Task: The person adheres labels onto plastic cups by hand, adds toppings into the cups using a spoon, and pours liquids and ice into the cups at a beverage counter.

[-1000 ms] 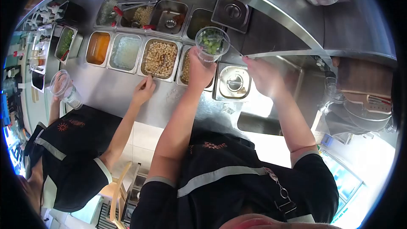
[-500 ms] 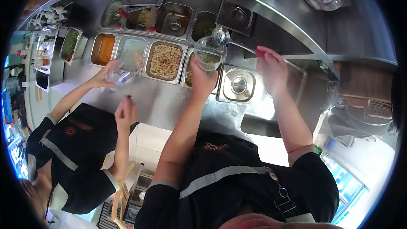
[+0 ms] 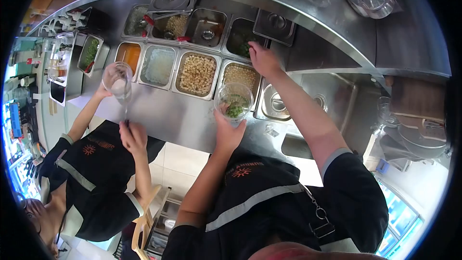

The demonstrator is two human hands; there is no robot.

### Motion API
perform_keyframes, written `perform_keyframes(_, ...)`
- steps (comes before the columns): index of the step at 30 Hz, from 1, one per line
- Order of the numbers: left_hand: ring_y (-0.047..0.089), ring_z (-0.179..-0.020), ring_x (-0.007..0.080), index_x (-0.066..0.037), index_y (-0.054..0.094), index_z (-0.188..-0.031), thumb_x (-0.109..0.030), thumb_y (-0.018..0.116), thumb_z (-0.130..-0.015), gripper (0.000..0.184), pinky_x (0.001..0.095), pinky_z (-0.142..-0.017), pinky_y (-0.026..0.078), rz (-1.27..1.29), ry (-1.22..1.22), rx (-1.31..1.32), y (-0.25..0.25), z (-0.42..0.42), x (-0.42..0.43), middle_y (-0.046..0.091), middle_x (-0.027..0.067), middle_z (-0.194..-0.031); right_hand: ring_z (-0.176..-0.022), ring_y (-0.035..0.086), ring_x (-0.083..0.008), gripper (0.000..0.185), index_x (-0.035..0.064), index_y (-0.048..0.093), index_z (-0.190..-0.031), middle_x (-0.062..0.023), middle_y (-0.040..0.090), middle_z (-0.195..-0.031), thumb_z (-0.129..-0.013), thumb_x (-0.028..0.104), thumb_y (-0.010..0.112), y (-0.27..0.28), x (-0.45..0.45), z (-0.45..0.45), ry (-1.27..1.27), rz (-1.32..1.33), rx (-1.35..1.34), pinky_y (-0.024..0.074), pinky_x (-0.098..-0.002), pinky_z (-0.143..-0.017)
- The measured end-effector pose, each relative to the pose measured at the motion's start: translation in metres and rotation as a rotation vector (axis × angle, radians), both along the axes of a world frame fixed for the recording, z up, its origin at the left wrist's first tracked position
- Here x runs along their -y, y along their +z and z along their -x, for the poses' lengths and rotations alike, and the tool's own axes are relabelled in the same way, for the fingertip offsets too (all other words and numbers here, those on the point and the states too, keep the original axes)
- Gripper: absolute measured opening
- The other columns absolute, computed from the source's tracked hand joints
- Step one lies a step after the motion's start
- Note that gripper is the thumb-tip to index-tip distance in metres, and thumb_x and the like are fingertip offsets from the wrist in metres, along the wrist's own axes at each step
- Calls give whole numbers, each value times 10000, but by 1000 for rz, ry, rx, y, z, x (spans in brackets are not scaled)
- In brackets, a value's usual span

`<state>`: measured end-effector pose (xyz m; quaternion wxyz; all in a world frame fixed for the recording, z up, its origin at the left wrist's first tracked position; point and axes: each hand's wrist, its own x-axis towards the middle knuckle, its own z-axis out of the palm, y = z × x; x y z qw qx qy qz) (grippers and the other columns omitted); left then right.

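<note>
My left hand (image 3: 228, 130) is wrapped round a clear plastic cup (image 3: 244, 94), raised above the counter in front of the pans. Chopped green pieces (image 3: 235, 109) lie in the cup. My right hand (image 3: 264, 60) reaches over the front edge of a deep steel pan (image 3: 234, 37) with dark green contents. Its fingers are drawn together at the pan, and what they grip is hidden. The slotted spoon with the red handle cannot be made out now. Behind the cup is a pan of pale yellowish pieces (image 3: 240, 73).
Nearby are a pan of pale cubes (image 3: 196, 73), a whitish pan (image 3: 158, 66), an orange pan (image 3: 129, 55) and a lidded pan (image 3: 273, 102). At left a co-worker (image 3: 91, 173) holds a clear cup (image 3: 117, 79) and a thin utensil. The sink (image 3: 337, 89) lies right.
My right hand has moved left and away from me to the pan, and the slotted spoon has dropped from sight. The cup came nearer me; green pieces now show in it.
</note>
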<state>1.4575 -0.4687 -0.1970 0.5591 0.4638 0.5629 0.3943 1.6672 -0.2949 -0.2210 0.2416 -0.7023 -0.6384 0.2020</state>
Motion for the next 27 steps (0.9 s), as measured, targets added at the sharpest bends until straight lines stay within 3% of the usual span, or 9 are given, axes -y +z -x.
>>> perform_keyframes(3, 408, -1306, 269, -5, 227, -1402, 25, 762, -726, 863, 397, -1117, 346, 7, -45, -117, 4, 16, 2, 375, 168, -1356, -879, 671, -416, 307, 101, 619, -1205, -221, 699, -971, -990, 280, 491, 0, 0, 8, 34, 54, 32, 535, -507, -795)
perform_keyframes(6, 410, -1314, 263, -7, 210, -1418, 40, 759, -723, 887, 397, -1121, 348, 21, -33, -108, 4, 27, 0, 379, 158, -1366, -816, 692, -371, 291, 80, 657, -1146, -195, 710, -882, -982, 273, 515, 14, 4, 7, -54, 153, -177, 545, -460, -757)
perform_keyframes(11, 427, -1308, 266, -3, 219, -1412, 51, 749, -732, 863, 394, -1116, 354, 20, 26, -87, 1, 38, -6, 395, 153, -1364, -639, 664, -182, 275, 40, 669, -1132, -95, 694, -749, -980, 239, 554, 19, 13, -6, -210, 186, -470, 527, -316, -639)
perform_keyframes(14, 450, -1285, 267, -2, 226, -1402, 59, 744, -737, 845, 395, -1107, 365, 11, 53, -26, -2, 43, -11, 392, 158, -1370, -586, 616, -131, 267, 9, 657, -1136, -65, 666, -708, -993, 201, 540, 15, 15, -19, -273, 198, -640, 498, -285, -570)
perform_keyframes(20, 506, -1222, 281, -14, 264, -1389, 16, 752, -728, 822, 388, -1034, 417, -26, -87, -276, 20, 45, -44, 458, 179, -1317, -533, 550, -118, 267, -30, 623, -1168, -73, 640, -739, -1011, 161, 523, 12, 23, -38, -427, 155, -1102, 436, -252, -497)
perform_keyframes(22, 554, -1168, 321, -24, 294, -1384, -38, 762, -722, 812, 397, -997, 438, 73, -180, -370, 28, 40, -62, 522, 195, -1245, -539, 551, -116, 263, -21, 622, -1176, -76, 640, -752, -1012, 159, 524, 39, 34, -34, -449, 138, -1124, 432, -246, -500)
perform_keyframes(23, 554, -1168, 321, -24, 294, -1384, -38, 762, -722, 812, 397, -997, 438, 66, -179, -368, 25, 36, -71, 522, 195, -1245, -544, 551, -114, 259, -13, 621, -1184, -78, 640, -766, -1012, 156, 525, 57, 39, -30, -469, 125, -1148, 428, -239, -504)
perform_keyframes(25, 522, -1213, 418, -16, 331, -1395, -59, 759, -720, 800, 448, -1012, 437, 59, -225, -469, 15, 26, -88, 500, 264, -1311, -547, 550, -113, 257, -7, 620, -1190, -75, 637, -761, -1011, 151, 527, 88, 53, -25, -454, 92, -1149, 424, -236, -508)
perform_keyframes(27, 517, -1215, 427, -22, 329, -1398, -61, 755, -722, 800, 455, -1013, 437, 39, -218, -501, 11, 8, -110, 503, 267, -1309, -599, 575, -112, 269, -6, 615, -1218, -73, 639, -783, -1012, 146, 530, 115, 68, -20, -451, 74, -1128, 452, -237, -553)
